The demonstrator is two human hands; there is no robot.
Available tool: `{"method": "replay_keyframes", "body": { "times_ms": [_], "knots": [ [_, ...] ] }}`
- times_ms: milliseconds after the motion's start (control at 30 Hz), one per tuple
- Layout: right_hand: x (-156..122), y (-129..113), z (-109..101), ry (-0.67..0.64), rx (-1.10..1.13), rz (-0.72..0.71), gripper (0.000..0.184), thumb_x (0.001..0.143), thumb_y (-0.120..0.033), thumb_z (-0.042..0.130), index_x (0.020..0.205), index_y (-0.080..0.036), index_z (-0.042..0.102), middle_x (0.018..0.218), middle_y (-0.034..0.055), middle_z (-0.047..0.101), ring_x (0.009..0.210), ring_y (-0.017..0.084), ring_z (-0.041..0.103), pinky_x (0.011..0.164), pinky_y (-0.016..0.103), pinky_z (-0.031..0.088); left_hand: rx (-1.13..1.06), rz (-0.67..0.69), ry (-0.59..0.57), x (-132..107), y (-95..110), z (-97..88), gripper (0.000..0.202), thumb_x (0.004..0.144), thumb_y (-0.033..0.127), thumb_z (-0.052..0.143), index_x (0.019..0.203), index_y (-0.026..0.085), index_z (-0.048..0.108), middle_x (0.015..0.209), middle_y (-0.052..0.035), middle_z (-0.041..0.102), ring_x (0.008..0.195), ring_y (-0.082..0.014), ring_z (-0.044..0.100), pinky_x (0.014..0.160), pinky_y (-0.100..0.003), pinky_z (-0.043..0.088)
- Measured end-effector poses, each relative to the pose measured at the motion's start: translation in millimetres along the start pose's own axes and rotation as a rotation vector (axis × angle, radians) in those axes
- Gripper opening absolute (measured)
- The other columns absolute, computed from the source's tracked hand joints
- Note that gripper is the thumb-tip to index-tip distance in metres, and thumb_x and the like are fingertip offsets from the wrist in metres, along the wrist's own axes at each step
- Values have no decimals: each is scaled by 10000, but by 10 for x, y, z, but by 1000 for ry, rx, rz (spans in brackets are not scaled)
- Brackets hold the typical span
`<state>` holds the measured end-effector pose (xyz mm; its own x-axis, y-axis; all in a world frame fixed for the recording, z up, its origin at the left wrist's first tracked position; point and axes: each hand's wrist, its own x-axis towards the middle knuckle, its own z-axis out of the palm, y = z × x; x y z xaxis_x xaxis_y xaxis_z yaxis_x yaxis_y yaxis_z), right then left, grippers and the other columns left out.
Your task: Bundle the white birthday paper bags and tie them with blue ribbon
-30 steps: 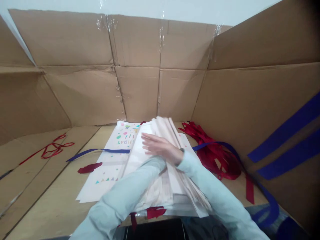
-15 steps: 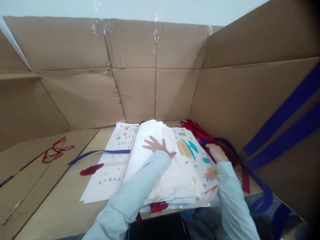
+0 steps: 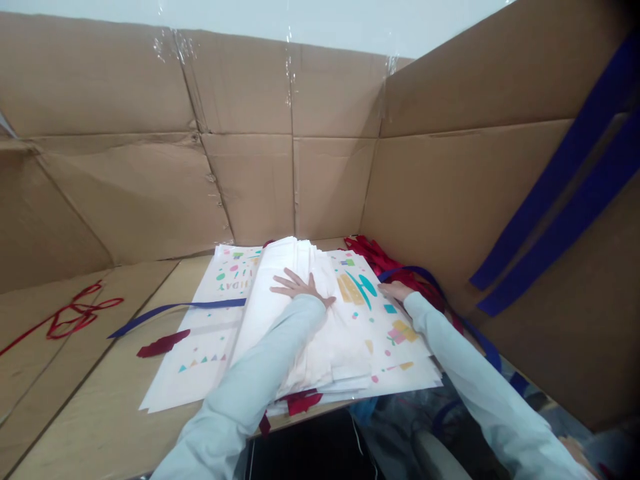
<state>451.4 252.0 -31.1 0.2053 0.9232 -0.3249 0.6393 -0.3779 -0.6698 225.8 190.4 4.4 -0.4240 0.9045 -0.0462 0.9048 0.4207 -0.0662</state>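
Printed paper stack (image 3: 320, 340) lies under left hand (image 3: 300, 287) and right hand (image 3: 394, 290).

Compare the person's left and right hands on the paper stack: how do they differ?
The left hand lies splayed on plain white sheets, fingers spread; the right hand has fingers together on a colourfully printed sheet, nearer the dark blue ribbon. Both are bare, with pale blue sleeves.

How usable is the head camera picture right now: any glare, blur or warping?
Head view: soft, even light, small glints on the clear tape; cardboard walls bow from wide-angle warping; printed paper stack looks sharp, no motion blur; right corners darken.
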Motion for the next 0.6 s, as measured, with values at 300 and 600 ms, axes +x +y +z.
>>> {"method": "replay_keyframes", "body": {
  "times_ms": [300, 600],
  "knots": [
    [6, -122, -17, 15, -31, 6, 509, 596, -389, 728, 963, -79, 561, 907, 164, 622, 831, 242, 606, 682, 324, 495, 13, -21, 19, 28, 19, 50, 1026, 459, 828, 454, 1357, 399, 201, 1484, -97, 50, 1240, -570, -51, 839, -766, -42],
    [176, -437, 94, -1, -119, -116, 597, 458, -322, 806, 944, -62, 575, 966, 179, 615, 856, 277, 591, 672, 341, 491, -7, -5, 16, 7, 6, 28, 1032, 466, 808, 480, 1363, 385, 196, 1486, -89, 48, 1239, -568, -65, 846, -762, -51]
  ]
}}
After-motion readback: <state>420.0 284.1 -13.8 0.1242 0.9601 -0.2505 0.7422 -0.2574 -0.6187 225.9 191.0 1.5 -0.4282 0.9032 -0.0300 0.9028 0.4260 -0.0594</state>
